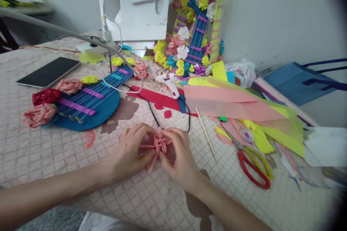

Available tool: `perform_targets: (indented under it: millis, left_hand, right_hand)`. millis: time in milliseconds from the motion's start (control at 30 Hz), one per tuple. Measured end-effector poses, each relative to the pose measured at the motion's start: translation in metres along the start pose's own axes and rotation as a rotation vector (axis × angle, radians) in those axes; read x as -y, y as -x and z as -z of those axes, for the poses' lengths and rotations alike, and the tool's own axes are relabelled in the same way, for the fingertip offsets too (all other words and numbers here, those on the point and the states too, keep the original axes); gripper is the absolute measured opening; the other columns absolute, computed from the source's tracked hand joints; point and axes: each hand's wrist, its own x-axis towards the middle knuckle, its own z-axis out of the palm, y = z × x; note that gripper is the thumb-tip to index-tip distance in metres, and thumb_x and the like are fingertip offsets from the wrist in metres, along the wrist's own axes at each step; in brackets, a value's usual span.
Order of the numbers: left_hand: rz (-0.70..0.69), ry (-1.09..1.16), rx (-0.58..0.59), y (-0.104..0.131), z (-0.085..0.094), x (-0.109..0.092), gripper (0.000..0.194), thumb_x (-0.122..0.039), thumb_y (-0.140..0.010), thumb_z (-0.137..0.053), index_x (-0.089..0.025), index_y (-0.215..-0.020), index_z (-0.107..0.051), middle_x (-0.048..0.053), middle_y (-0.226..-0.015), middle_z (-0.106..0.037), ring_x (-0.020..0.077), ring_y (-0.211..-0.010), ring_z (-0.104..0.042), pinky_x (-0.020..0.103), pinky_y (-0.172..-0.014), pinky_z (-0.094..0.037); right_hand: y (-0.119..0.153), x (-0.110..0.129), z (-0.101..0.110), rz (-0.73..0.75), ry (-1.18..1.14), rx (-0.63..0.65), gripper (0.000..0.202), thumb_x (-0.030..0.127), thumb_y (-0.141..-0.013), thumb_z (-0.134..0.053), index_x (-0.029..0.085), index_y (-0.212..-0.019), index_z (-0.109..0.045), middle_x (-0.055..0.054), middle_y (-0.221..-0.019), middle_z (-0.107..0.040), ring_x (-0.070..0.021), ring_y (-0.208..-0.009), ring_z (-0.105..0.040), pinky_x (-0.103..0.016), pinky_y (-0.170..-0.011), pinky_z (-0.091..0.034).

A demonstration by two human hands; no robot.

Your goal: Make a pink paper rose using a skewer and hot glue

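Flower (161,144), pink, sits below frame centre, left hand (128,152) and right hand (180,157) both with their grip clamped on it.

Pink paper flower (161,145): matt, crumpled. Clock from it: 12, glue gun (166,78), smooth white plastic. 3, pale wooden stick (206,135), matt; beyond, scissors (239,147), metal blades, glossy plastic handles. 10, blue toy guitar (103,111), matt, felt-like; beyond, smartphone (48,72), smooth dark glossy screen. Counter (127,198) cover quilted, cloth-like.
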Motion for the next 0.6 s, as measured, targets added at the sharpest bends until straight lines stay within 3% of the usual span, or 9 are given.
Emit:
perform_targets:
  millis: [367,600]
  left_hand:
    - [-0.039,0.008,-0.025,0.001,0.001,0.0,0.028,-0.016,-0.076,-0.057,-0.021,-0.104,-0.05,0.005,-0.103,-0.056,0.0218,-0.099,-0.055,0.038,-0.081,-0.049]
    - [-0.075,0.113,-0.019,0.004,0.012,0.0,0.023,-0.018,-0.083,-0.052,-0.019,-0.105,-0.05,0.007,-0.105,-0.054,0.0195,-0.099,-0.054,0.036,-0.086,-0.047]
  right_hand:
    - [0.002,0.001,0.002,0.022,-0.029,-0.003,0.051,0.018,-0.077,-0.057,0.023,-0.126,-0.042,-0.009,-0.121,-0.043,-0.0249,-0.116,-0.043,-0.046,-0.099,-0.037]
    - [0.006,-0.004,0.018,0.024,-0.159,-0.147,0.035,0.019,-0.085,-0.049,0.024,-0.12,-0.047,-0.008,-0.12,-0.047,-0.0225,-0.114,-0.047,-0.045,-0.099,-0.04]
